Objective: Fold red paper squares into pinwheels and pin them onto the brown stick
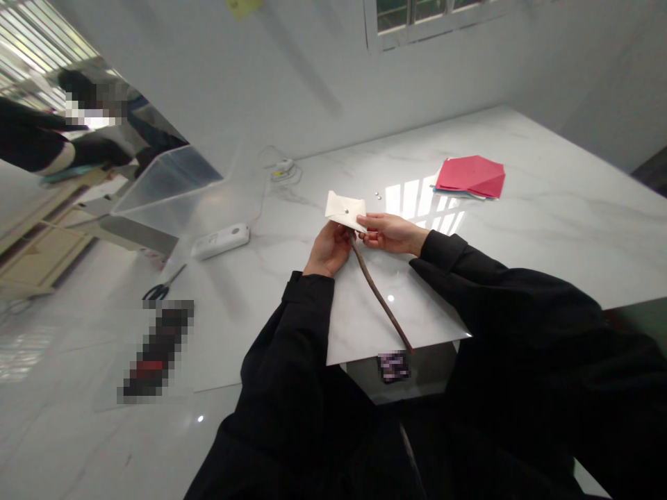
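A small cream pouch (344,210), folded like an envelope with a round metal stud on its flap, is held above the table between my two hands. My left hand (331,248) grips it from below at the left, its fingers curled and partly hidden. At the right edge, my right hand (392,233) pinches the pouch between thumb and fingers. A long, thin brown twig-like piece (376,288) runs from beneath the pouch down to the table's front edge; whether a hand holds its upper end, I cannot tell. Two small shiny studs (378,196) lie just behind the pouch.
Red sheets (472,177) are stacked at the back right of the white table (542,208). To the left are a white power strip (221,240), black-handled scissors (163,285), a clear plastic bin (167,182) and a thin cable (284,168). Another person (46,135) is at far left.
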Tool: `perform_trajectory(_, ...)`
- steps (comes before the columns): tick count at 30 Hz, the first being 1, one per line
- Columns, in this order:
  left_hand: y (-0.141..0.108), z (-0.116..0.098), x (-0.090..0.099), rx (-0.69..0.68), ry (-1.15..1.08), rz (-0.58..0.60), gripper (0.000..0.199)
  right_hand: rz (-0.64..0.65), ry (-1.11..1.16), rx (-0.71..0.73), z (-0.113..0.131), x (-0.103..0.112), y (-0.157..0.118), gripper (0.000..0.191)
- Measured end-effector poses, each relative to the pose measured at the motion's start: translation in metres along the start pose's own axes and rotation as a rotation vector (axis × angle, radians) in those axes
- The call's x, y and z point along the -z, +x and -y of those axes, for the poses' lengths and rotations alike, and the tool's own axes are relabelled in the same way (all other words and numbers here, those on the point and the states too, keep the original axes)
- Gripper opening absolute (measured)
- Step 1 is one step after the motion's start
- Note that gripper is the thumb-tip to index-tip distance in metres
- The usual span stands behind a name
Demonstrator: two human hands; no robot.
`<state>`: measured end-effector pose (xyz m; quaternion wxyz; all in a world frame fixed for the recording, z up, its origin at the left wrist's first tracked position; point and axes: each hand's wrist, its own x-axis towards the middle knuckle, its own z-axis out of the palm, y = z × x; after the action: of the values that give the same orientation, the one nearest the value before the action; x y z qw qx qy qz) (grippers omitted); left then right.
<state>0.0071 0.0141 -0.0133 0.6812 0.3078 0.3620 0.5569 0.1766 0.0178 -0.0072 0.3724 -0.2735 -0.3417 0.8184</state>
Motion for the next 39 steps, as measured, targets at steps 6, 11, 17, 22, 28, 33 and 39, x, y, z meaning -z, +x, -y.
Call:
perform_trajectory(6,-0.001,0.000,-0.001,-0.014,0.037,-0.025,0.030,0.001,-0.012,0.008,-0.001,0.001,0.001,0.010)
perform_trajectory(11,-0.001,-0.001,-0.001,-0.027,0.050,-0.038,0.032,0.000,-0.023,0.022,-0.001,0.002,0.001,0.014)
perform_trajectory(17,0.001,0.001,0.000,-0.019,0.037,-0.037,0.036,0.002,-0.003,0.014,-0.001,0.002,0.001,0.012)
perform_trajectory(22,0.005,0.000,0.004,-0.036,0.040,-0.080,0.035,-0.001,0.017,0.006,-0.001,0.003,0.001,0.012)
perform_trajectory(28,0.012,0.000,0.013,-0.227,0.178,-0.192,0.029,-0.105,-0.068,0.096,0.002,0.009,0.005,0.017)
perform_trajectory(33,0.016,0.001,0.017,-0.250,0.250,-0.262,0.029,-0.236,-0.201,0.208,0.004,0.017,0.011,0.024)
perform_trajectory(39,0.008,-0.008,0.008,-0.322,0.243,-0.282,0.034,-0.259,-0.297,0.294,0.005,0.017,0.008,0.033)
